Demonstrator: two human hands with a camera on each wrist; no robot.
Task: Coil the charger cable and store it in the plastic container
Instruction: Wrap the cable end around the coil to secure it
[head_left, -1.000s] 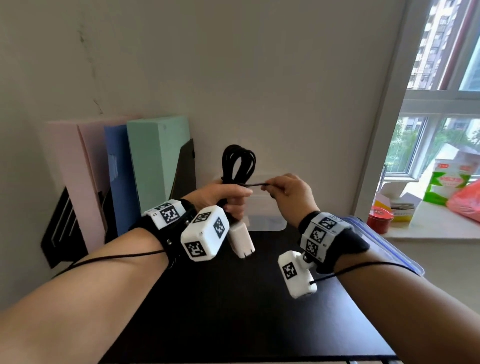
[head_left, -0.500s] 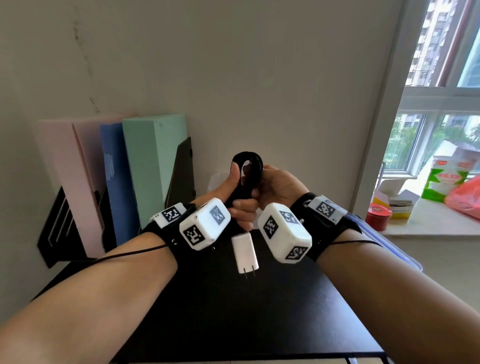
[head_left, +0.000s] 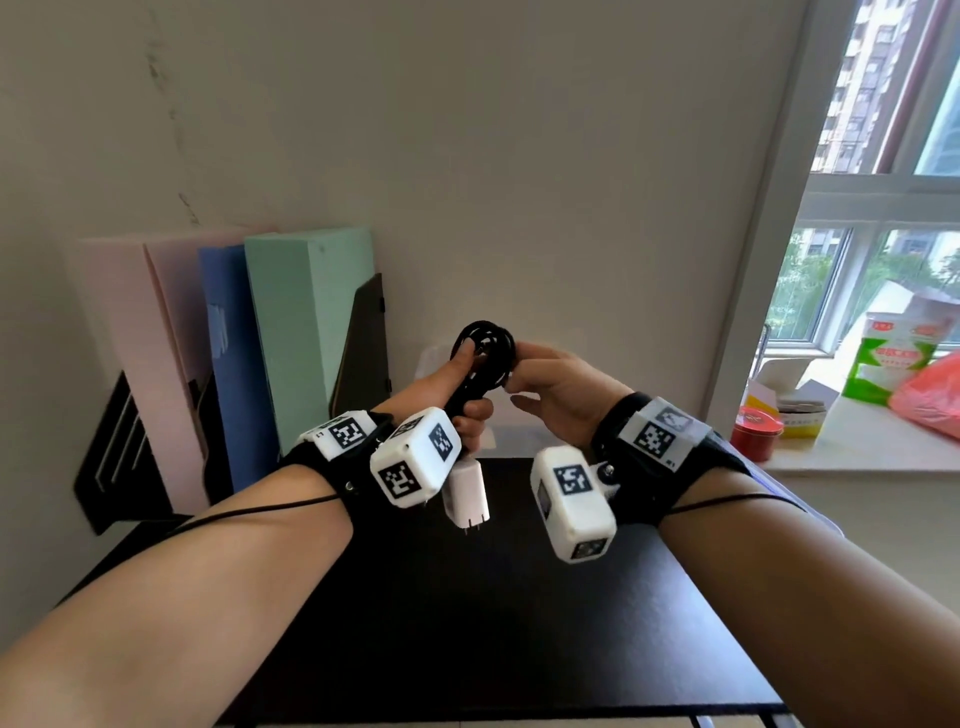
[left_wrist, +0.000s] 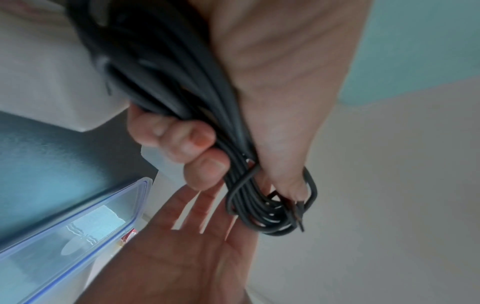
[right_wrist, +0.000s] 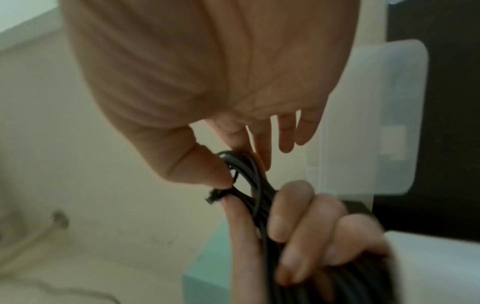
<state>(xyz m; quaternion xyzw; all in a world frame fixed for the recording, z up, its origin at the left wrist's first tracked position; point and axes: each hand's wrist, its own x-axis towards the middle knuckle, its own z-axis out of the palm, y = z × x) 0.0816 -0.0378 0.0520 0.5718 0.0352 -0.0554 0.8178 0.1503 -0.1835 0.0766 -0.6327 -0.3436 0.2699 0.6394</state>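
Head view showed the left hand (head_left: 457, 387) gripping the coiled black charger cable (head_left: 483, 348) above the desk (head_left: 467, 623), white plug (head_left: 466, 491) dangling; right hand (head_left: 556, 395) pinched its loop; no legible writing.

Black table by the wall, white sill to its right

The table (head_left: 467, 623) carries upright folders at its back left: pink (head_left: 130, 353), blue (head_left: 228, 364) and green (head_left: 301, 332), held in a black stand (head_left: 363, 343); a clear container (head_left: 498, 436) sits at the back edge against the wall, and a clear blue-rimmed lid (left_wrist: 78, 222) lies on the right side. The sill (head_left: 857, 441) carries a red tin (head_left: 756, 434), a green-and-white carton (head_left: 883, 358), a red bag (head_left: 930, 395) and an open box (head_left: 789, 395)
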